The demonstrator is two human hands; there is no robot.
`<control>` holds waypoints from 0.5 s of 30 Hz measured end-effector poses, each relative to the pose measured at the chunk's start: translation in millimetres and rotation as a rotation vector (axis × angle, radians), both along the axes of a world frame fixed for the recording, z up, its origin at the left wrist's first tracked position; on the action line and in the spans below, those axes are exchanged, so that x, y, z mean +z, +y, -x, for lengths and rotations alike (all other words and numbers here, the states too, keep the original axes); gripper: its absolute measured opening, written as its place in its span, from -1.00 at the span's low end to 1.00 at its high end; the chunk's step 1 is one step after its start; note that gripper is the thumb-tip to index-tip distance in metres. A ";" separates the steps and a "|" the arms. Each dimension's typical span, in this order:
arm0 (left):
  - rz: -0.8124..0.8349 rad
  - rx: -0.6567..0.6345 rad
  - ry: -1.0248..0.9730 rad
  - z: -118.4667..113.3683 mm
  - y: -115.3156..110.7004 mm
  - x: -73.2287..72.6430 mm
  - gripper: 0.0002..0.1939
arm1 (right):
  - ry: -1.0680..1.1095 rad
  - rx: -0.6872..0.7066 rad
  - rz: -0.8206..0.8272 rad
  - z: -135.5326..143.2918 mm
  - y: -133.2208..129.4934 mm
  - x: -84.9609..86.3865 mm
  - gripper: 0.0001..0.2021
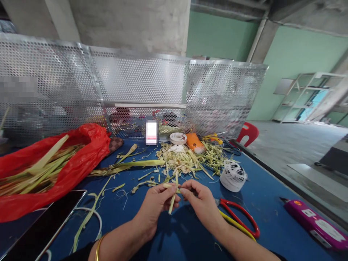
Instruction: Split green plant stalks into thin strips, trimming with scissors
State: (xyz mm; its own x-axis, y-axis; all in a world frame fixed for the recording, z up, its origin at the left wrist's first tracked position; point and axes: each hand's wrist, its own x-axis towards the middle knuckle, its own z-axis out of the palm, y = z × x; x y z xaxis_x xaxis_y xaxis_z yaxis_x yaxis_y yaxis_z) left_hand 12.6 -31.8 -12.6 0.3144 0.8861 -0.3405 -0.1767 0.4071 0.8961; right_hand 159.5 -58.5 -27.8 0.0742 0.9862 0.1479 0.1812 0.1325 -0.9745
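Near the front middle of the table, my left hand (pixel 152 204) pinches a pale green leaf strip (pixel 172 206) that stands roughly upright between finger and thumb. A second pale piece crosses it at the fingertips. My right hand (pixel 201 204) has thumb and forefinger closed at that crossing, pinching the strip's side; the exact grip is partly hidden. Just beyond the hands lies a heap of cut leaf pieces (pixel 178 161). Beside my right wrist are scissors (pixel 254 228) with red handles, and a yellow handle (pixel 236 223) partly hidden by my arm.
A red plastic bag (pixel 92 136) of long leaves lies left, near a dark-screened tablet or phone (pixel 46 228). White ribbon (pixel 233 177), a tape roll (pixel 178 138) and an orange packet (pixel 194 142) sit right of centre. A purple device (pixel 312 221) lies right. Perforated panels (pixel 141 79) stand behind.
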 end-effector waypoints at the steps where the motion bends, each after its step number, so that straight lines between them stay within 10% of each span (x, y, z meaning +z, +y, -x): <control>1: -0.017 -0.009 0.021 -0.3 -0.4 0.0 -0.58 | 0.029 -0.016 -0.005 0.1 0.0 0.3 -0.81; 15: -0.092 -0.165 0.161 -4.1 -8.0 0.2 -0.65 | 0.091 -0.112 -0.041 1.0 -1.8 2.5 -0.78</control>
State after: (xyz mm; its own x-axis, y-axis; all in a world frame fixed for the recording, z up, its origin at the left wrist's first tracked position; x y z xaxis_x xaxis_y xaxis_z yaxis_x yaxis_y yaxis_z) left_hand 16.6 -39.8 -12.3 0.4053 0.8572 -0.3178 0.0334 0.3335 0.9422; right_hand 158.5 -60.4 -25.3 0.1982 0.9644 0.1752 0.1085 0.1561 -0.9818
